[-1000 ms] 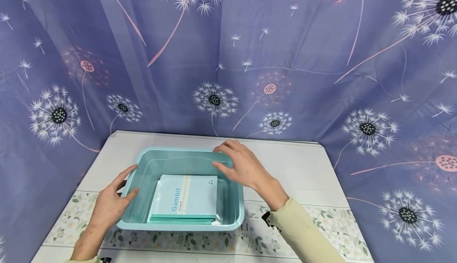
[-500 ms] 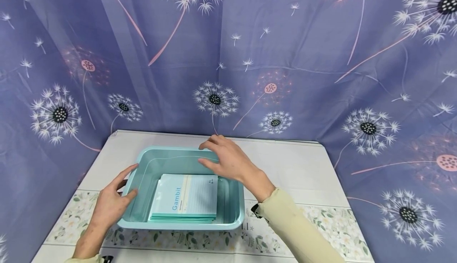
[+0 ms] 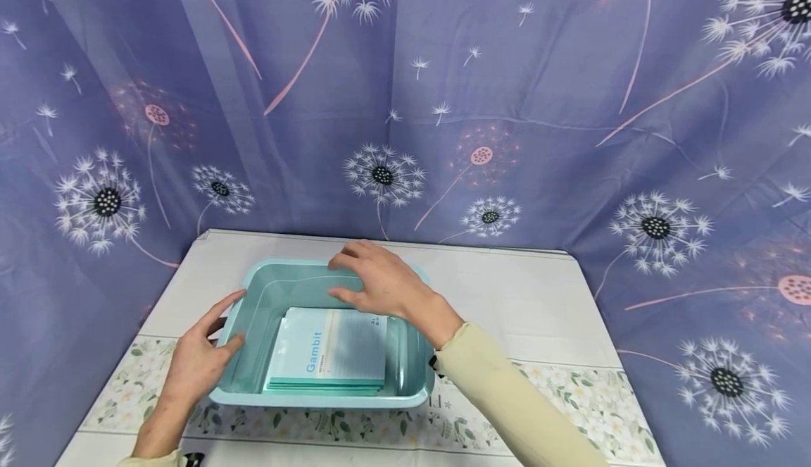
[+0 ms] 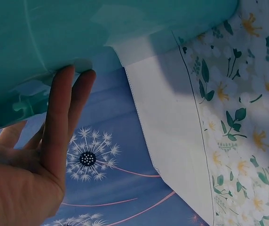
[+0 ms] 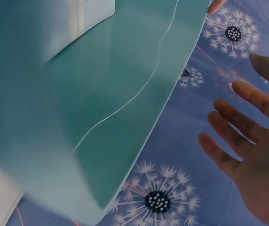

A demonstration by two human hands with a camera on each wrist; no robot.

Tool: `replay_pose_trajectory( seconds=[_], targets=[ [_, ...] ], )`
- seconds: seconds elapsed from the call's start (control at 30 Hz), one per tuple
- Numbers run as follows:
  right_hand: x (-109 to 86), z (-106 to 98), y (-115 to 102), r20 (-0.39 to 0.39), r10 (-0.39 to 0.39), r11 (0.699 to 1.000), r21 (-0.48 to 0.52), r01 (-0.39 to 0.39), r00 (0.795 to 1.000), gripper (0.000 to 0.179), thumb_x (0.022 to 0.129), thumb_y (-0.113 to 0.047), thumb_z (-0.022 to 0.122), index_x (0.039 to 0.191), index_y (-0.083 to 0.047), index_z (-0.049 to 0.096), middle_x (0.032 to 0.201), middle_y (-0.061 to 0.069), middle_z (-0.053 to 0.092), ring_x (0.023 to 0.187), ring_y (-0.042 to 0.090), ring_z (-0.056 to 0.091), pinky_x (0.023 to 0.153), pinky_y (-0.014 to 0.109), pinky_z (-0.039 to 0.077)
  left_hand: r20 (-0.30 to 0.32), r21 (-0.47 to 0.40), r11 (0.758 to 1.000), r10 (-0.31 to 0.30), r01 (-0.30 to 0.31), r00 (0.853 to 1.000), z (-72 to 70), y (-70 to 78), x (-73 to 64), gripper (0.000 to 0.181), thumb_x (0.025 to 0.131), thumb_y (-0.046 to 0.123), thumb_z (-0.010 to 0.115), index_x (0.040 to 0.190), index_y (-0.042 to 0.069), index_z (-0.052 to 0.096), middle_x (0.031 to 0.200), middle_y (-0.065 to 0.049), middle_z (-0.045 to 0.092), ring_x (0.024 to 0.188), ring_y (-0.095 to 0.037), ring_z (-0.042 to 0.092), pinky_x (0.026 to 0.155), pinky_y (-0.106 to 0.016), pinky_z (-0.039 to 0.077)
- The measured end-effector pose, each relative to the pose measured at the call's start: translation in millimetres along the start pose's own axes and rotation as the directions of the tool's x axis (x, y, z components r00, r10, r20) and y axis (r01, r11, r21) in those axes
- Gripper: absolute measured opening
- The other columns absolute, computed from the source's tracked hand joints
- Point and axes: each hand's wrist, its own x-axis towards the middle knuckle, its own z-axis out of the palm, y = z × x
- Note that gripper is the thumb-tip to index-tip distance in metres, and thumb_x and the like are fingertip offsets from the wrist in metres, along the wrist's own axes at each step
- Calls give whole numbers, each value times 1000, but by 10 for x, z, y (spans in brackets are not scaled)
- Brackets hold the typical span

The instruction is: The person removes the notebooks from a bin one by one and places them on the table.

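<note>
Notebooks (image 3: 326, 351) lie stacked flat inside the teal basin (image 3: 317, 402) on the counter (image 3: 507, 298), their edges slightly out of line, so a sharp tilt could well slide the upper ones toward the right wall. The left hand (image 3: 193, 365) touches the basin's left side, fingers spread and nearly straight, and a one-sided shove there might skid it; the right hand (image 3: 383, 280) hovers near the far rim, fingers parted, holding nothing.
</note>
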Motion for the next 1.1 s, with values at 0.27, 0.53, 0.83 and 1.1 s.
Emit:
replay_pose_trajectory(
  seconds=[0.27, 0.53, 0.83, 1.1],
  targets=[
    [200, 63, -153, 50, -78, 995, -63, 81, 996, 39, 96, -51, 57, 127, -28, 62, 125, -7, 59, 114, 13, 57, 100, 32, 47, -30, 0, 1000, 25, -25, 999, 21, -23, 7, 75, 88, 5, 65, 152, 35, 39, 129, -31, 61, 107, -48, 65, 71, -46, 56],
    [356, 422, -294, 220, -185, 959, -175, 225, 958, 38, 95, -54, 56, 126, -32, 62, 124, -9, 59, 115, 9, 56, 96, 27, 49, -37, -6, 1000, 10, -11, 999, 29, -24, 15, 74, 88, 5, 65, 151, 36, 40, 130, -29, 61, 113, -48, 63, 79, -53, 55],
    [478, 867, -332, 378, -197, 924, -237, 301, 905, 39, 91, -61, 58, 121, -37, 63, 121, -15, 58, 110, 4, 55, 87, 24, 51, -52, -24, 999, 47, -49, 998, 69, 39, 97, 74, 88, 5, 65, 150, 38, 42, 129, -27, 63, 114, -44, 63, 81, -52, 55],
    [478, 1305, -407, 532, -132, 912, -265, 312, 837, 60, 85, -73, 54, 137, -44, 50, 146, -17, 45, 128, 2, 47, 93, 22, 48, -50, 9, 999, 38, -38, 998, 34, 4, 54, 73, 88, 7, 66, 152, 34, 41, 130, -27, 63, 117, -42, 61, 90, -57, 52]
  ],
)
